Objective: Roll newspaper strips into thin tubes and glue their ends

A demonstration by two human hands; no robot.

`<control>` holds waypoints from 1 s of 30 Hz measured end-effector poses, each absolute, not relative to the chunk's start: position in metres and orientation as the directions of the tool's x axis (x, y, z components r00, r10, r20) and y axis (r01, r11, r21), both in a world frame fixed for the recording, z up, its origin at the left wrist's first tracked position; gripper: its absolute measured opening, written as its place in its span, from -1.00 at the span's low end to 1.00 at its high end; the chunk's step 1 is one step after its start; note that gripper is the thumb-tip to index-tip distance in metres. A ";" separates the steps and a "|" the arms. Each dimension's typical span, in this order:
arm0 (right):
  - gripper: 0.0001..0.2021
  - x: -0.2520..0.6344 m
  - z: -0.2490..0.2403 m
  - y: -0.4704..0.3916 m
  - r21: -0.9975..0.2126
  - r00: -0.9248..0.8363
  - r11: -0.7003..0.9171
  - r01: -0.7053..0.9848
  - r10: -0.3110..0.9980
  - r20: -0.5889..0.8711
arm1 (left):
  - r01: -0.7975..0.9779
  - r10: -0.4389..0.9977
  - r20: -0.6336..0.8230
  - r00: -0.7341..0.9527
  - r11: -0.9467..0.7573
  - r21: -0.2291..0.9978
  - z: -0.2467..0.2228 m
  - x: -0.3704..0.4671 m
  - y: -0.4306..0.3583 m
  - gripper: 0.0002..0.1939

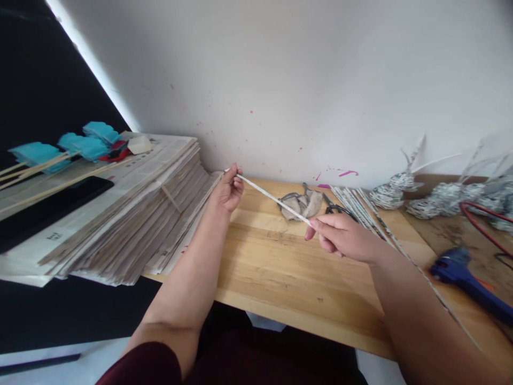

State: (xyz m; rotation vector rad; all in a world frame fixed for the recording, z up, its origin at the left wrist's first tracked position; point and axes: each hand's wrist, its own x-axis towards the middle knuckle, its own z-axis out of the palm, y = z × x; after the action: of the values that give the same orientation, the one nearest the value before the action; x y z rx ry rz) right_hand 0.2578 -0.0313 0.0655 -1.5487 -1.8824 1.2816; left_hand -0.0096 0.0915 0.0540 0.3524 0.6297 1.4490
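Note:
A thin white rolled-paper stick (272, 197) stretches between my two hands above the wooden table. My left hand (231, 188) pinches its upper end, close to the newspaper stack. Lower and to the right, my right hand (335, 233) is closed on the other end with thumb and fingers. Behind the stick lies a greyish-beige cloth bundle (304, 205) with dark metal parts on it. Black-handled scissors (336, 207) lie just past my right hand, beside several printed paper sticks (352, 206), partly covered by that hand and forearm.
A tall newspaper stack (160, 214) fills the left, carrying a black phone (60, 208), blue pieces on wooden sticks (38, 155) and a red-black tool (116, 151). At right are a blue glue gun (468, 278), a red cable (481, 214) and woven paper shapes (390, 190). A wall (280, 80) stands behind.

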 end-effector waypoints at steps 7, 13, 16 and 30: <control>-0.51 0.269 0.067 -0.030 -0.849 -0.310 -0.144 0.508 0.889 -0.336 | -0.828 0.989 -0.134 0.060 0.125 0.547 0.053 -0.004 0.089 -0.78; -0.70 0.242 0.052 -0.029 -0.554 -0.187 0.256 0.792 0.966 0.180 | -0.730 0.971 -0.165 0.170 0.237 0.641 0.040 0.034 0.071 -0.85; -0.72 0.231 0.044 -0.030 -0.474 -0.177 0.291 0.831 0.946 0.270 | -0.679 0.958 -0.157 0.240 0.281 0.678 0.036 0.048 0.060 -0.86; -0.61 0.235 0.045 -0.028 -0.583 -0.136 0.186 0.791 0.982 0.128 | -0.667 0.959 -0.100 0.266 0.258 0.699 0.036 0.043 0.060 -0.87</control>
State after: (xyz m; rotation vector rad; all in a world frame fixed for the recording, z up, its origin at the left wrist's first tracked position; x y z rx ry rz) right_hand 0.2347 -0.0280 0.0453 -1.6581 -1.9854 0.5236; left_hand 0.0426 0.0603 0.0358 0.5993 0.5830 1.1906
